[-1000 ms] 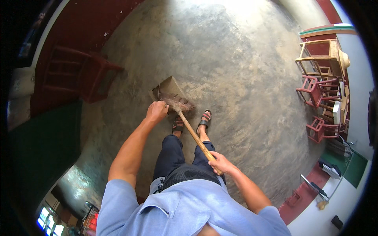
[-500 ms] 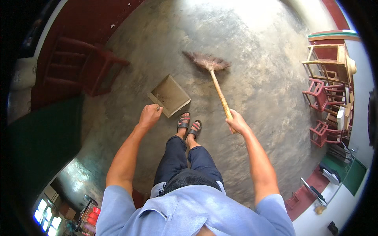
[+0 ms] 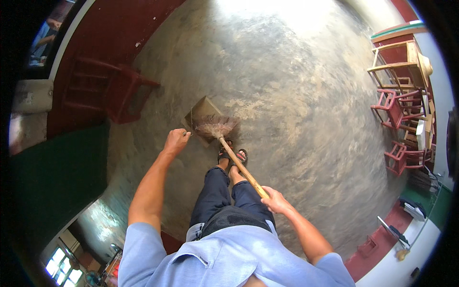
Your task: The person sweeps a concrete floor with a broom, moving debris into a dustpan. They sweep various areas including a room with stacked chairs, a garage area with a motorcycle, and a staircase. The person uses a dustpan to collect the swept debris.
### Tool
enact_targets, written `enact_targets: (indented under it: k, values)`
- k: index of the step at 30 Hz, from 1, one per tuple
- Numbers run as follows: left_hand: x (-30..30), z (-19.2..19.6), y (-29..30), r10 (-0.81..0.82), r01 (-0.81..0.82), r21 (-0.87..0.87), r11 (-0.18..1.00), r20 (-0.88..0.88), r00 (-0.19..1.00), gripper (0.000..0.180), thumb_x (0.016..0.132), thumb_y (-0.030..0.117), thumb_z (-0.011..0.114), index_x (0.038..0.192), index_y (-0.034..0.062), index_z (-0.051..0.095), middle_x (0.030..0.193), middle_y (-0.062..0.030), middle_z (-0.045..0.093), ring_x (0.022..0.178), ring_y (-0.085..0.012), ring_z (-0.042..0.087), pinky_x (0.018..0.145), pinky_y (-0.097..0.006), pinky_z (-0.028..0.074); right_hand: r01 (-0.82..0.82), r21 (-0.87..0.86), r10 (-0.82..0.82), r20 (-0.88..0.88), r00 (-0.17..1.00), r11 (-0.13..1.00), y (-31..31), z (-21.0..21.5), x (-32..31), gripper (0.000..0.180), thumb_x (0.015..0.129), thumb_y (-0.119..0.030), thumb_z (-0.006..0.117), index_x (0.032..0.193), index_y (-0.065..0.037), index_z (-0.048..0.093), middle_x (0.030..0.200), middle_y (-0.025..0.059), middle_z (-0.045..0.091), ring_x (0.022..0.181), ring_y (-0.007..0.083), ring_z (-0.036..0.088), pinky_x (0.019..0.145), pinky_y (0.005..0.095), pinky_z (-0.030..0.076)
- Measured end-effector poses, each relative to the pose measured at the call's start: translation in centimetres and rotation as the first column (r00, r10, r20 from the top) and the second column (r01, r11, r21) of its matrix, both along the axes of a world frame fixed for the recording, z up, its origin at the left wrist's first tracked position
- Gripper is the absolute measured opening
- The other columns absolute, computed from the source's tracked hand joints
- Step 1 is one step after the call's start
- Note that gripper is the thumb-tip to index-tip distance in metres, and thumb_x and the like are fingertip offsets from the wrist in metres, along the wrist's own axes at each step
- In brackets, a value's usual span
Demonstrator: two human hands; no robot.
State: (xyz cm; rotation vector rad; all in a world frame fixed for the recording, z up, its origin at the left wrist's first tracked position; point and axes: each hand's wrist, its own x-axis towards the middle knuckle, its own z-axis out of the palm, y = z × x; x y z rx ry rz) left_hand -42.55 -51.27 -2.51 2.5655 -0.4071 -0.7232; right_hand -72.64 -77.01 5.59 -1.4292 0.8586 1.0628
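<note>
My right hand [image 3: 276,199] is closed round the upper end of a pale wooden handle belonging to a broom [image 3: 248,176]. The broom's wide brown bristle head [image 3: 217,126] overlaps the dustpan [image 3: 203,106], a boxy beige tray in front of my feet, and covers much of it. Beside the dustpan's left edge, my left hand [image 3: 177,141] is closed in a fist on its thin handle, most of which the fingers hide. The sandalled feet [image 3: 241,155] are close to the dustpan's near side, partly behind the broom.
A dark red chair [image 3: 126,93] stands at the left by the red wall. Along the right are a wooden table frame [image 3: 397,64], small red stools [image 3: 393,110] and stacked items. A green panel [image 3: 62,167] is at the lower left. Patchy grey concrete floor [image 3: 306,105] stretches between them.
The broom has swung left and toward me, from the floor beyond the dustpan onto it. My right hand has drawn back toward my body; the left has barely shifted.
</note>
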Motion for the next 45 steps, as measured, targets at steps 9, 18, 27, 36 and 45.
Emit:
enact_targets:
  k: [9,18,27,36,45]
  values:
    - [-1.7,2.8,0.9,-0.15,0.157,0.063,0.986,-0.102,0.983,0.026,0.073,0.022,0.054,0.063,-0.0021,0.052,0.064,-0.0206,0.051,0.065,-0.0374,0.05,0.056,-0.041,0.039,0.446,-0.043,-0.443,0.063,0.894,0.894,-2.8,-1.5,-6.9,0.058,0.073,-0.005,0.049,0.125,-0.006,0.024,0.057,0.0047,0.047,0.038,0.0118,0.045,0.03,0.0258,0.037]
    - [-0.7,0.6,-0.7,-0.329,0.327,0.052,0.944,0.029,0.944,0.027,0.074,0.023,0.053,0.065,-0.0021,0.054,0.067,-0.0196,0.054,0.068,-0.0365,0.052,0.061,-0.043,0.041,0.308,-0.174,-0.317,-0.026,0.948,0.935,8.6,-5.2,-3.4,0.062,0.07,-0.006,0.051,0.126,-0.009,0.024,0.067,0.0141,0.056,0.044,0.0167,0.053,0.038,0.0306,0.044]
    - [-1.0,1.3,2.6,-0.217,0.219,0.054,0.974,-0.045,0.975,0.024,0.073,0.022,0.054,0.066,-0.0011,0.055,0.068,-0.0196,0.055,0.068,-0.0369,0.052,0.061,-0.043,0.041,0.334,0.184,-0.322,-0.092,0.942,0.924,7.8,1.6,-2.0,0.056,0.073,-0.004,0.054,0.124,-0.006,0.03,0.057,0.0004,0.046,0.041,0.0083,0.043,0.035,0.0217,0.036]
    - [-1.1,1.2,7.6,-0.058,0.057,-0.031,0.998,-0.032,0.998,0.03,0.073,0.024,0.054,0.058,-0.0011,0.048,0.059,-0.0192,0.049,0.058,-0.0377,0.047,0.052,-0.043,0.037,0.299,-0.053,-0.283,0.208,0.936,0.953,-1.3,-0.1,7.1,0.052,0.074,-0.004,0.052,0.122,-0.004,0.031,0.054,0.0022,0.048,0.037,0.0114,0.046,0.032,0.0253,0.037]
    - [-0.8,-0.8,6.8,-0.007,0.007,-0.047,0.999,0.003,1.0,0.029,0.072,0.026,0.055,0.058,0.0006,0.05,0.058,-0.0187,0.05,0.058,-0.0374,0.048,0.052,-0.043,0.038,-0.019,-0.556,0.165,0.214,0.963,0.831,3.2,-13.9,12.2,0.047,0.072,-0.009,0.048,0.117,-0.01,0.036,0.083,0.0221,0.056,0.069,0.0351,0.057,0.06,0.0412,0.047]
